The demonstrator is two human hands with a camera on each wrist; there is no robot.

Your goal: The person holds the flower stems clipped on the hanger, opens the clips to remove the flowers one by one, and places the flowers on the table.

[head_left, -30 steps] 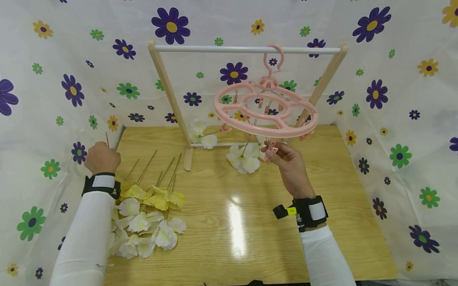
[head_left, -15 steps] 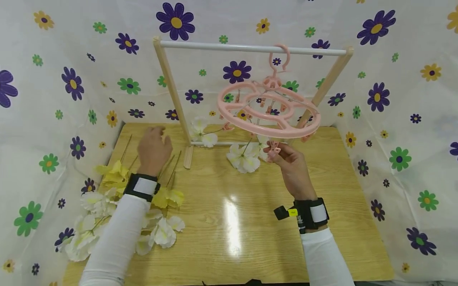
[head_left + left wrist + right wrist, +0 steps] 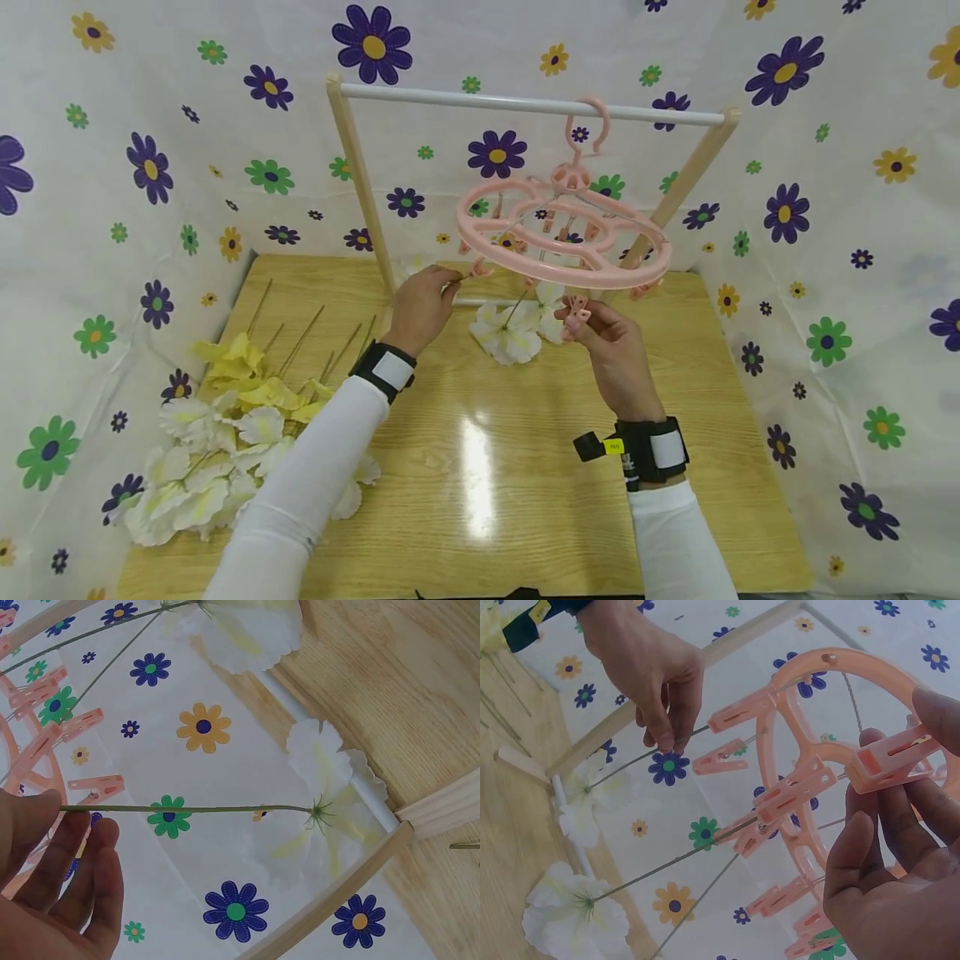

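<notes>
A pink round clip hanger (image 3: 540,272) hangs by its hook from the white rod of a wooden frame. My left hand (image 3: 422,308) pinches the thin green stem (image 3: 187,809) of a white artificial flower (image 3: 315,761). In the right wrist view, that stem reaches a pink clothespin (image 3: 742,709) on the hanger's left side. Below the hanger's front rim, my right hand (image 3: 618,358) holds another pink clothespin (image 3: 892,759) between thumb and fingers. A second white flower (image 3: 506,333) hangs from a clip by its stem, with one more behind it.
Yellow artificial flowers (image 3: 236,358) and white ones (image 3: 187,492) lie in a pile on the left of the wooden table (image 3: 555,517), stems pointing away. The frame's wooden post (image 3: 360,183) stands beside my left hand. A flower-printed cloth surrounds the table.
My left hand let go of a yellow flower at the far left, then moved right to the clipped white flower's stem. My right hand stayed at its clothespin.
</notes>
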